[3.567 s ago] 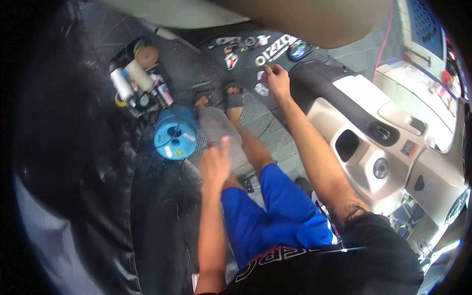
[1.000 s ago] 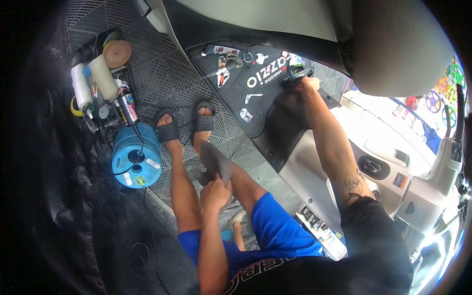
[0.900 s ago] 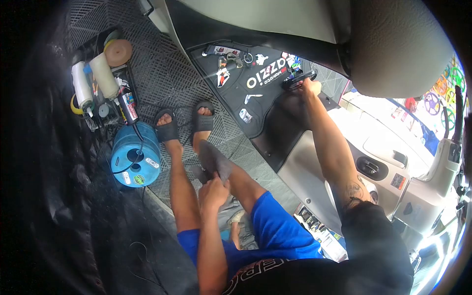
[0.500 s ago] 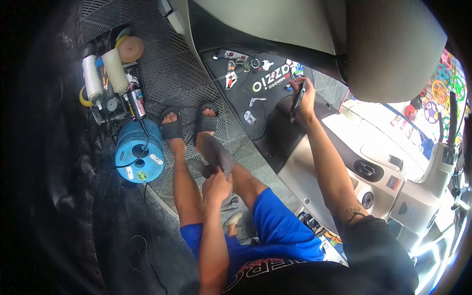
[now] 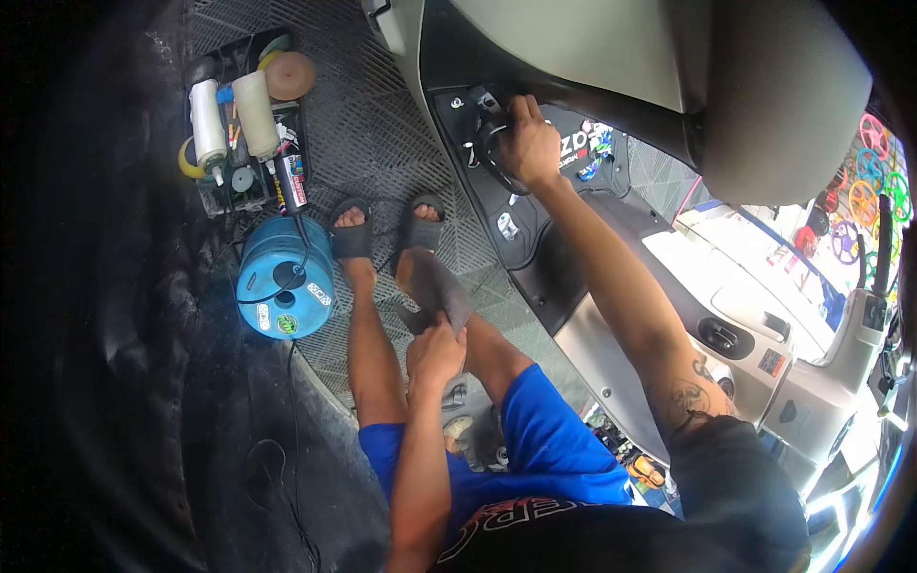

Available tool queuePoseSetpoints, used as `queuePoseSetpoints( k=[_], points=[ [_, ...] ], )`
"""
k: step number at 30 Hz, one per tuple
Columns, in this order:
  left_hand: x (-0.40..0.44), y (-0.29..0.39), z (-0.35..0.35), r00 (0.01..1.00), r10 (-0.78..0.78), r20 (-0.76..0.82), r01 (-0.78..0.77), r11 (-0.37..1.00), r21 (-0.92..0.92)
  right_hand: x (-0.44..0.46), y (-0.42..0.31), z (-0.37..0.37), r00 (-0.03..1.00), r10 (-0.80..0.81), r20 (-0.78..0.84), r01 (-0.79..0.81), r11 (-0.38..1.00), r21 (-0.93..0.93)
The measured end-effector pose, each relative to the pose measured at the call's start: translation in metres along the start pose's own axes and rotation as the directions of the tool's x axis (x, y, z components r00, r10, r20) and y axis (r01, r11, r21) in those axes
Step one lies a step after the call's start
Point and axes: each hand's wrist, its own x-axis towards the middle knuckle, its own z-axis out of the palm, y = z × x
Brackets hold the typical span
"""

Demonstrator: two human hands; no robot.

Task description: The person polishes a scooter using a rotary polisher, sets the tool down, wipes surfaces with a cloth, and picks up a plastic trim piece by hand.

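Observation:
My left hand is closed on a grey cloth, which hangs in front of my shin. My right hand reaches down over the black floor mat of a scooter, its fingers closed around a thin dark piece whose exact kind I cannot make out. The hand hides part of that piece and of the mat's white lettering. A crumpled clear item lies on the mat below my hand. Several small parts, partly covered, lie beside my fingers.
A blue plastic jug stands left of my sandalled feet. Behind it a dark tray holds bottles, a tube and polishing pads. A black cable runs along the floor. The scooter's seat overhangs at upper right; its handlebar end is at right.
My right hand has moved left and down onto the mat with the dark piece, which was held up above the mat before. My left hand keeps the grey cloth. The view has shifted slightly.

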Motion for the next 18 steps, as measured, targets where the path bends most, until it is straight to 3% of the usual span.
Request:
queuePoseSetpoints(
  k=[3, 6, 8, 9, 10, 11, 12, 13, 14, 15, 16, 18],
  points=[
    [0.001, -0.004, 0.005, 0.998, 0.032, -0.054, -0.031, 0.999, 0.008, -0.010, 0.005, -0.007, 0.996, -0.080, 0.046, 0.079, 0.996, 0.028],
    [-0.003, -0.007, 0.005, 0.998, 0.047, -0.039, -0.049, 0.998, -0.035, -0.029, 0.010, -0.027, 0.994, 0.090, 0.070, -0.099, 0.986, 0.136],
    [0.006, -0.024, 0.036, 0.962, 0.183, -0.205, -0.208, 0.972, -0.110, -0.054, 0.005, -0.054, 0.964, 0.264, 0.004, -0.254, 0.921, 0.296],
    [0.002, -0.034, 0.042, 0.927, 0.224, -0.300, -0.274, 0.952, -0.135, -0.072, 0.004, -0.067, 0.964, 0.237, -0.117, -0.197, 0.939, 0.282],
    [-0.007, -0.032, 0.033, 0.917, 0.233, -0.324, -0.314, 0.922, -0.227, -0.086, -0.011, -0.087, 0.890, 0.452, -0.064, -0.396, 0.834, 0.385],
    [-0.015, -0.026, 0.024, 0.905, 0.238, -0.354, -0.354, 0.882, -0.311, -0.106, -0.006, -0.084, 0.857, 0.482, -0.185, -0.309, 0.766, 0.563],
    [-0.010, -0.038, 0.036, 0.831, 0.264, -0.490, -0.445, 0.844, -0.300, -0.122, -0.011, -0.089, 0.844, 0.452, -0.288, -0.159, 0.725, 0.670],
    [-0.023, -0.035, 0.024, 0.868, 0.178, -0.463, -0.368, 0.857, -0.360, -0.137, -0.017, -0.092, 0.825, 0.448, -0.345, -0.061, 0.678, 0.732],
    [-0.035, -0.030, 0.011, 0.897, 0.100, -0.431, -0.298, 0.857, -0.421, -0.149, -0.033, -0.113, 0.823, 0.512, -0.245, -0.164, 0.628, 0.761],
    [-0.048, -0.030, -0.002, 0.904, 0.080, -0.419, -0.266, 0.874, -0.407, -0.157, -0.033, -0.117, 0.804, 0.563, -0.191, -0.161, 0.516, 0.841],
    [-0.058, -0.030, -0.013, 0.913, 0.068, -0.401, -0.238, 0.889, -0.391, -0.163, -0.034, -0.120, 0.794, 0.550, -0.259, -0.108, 0.547, 0.830],
    [-0.068, -0.033, -0.028, 0.912, 0.021, -0.411, -0.160, 0.939, -0.306, -0.173, -0.035, -0.135, 0.769, 0.593, -0.238, -0.150, 0.529, 0.836]
  ],
)
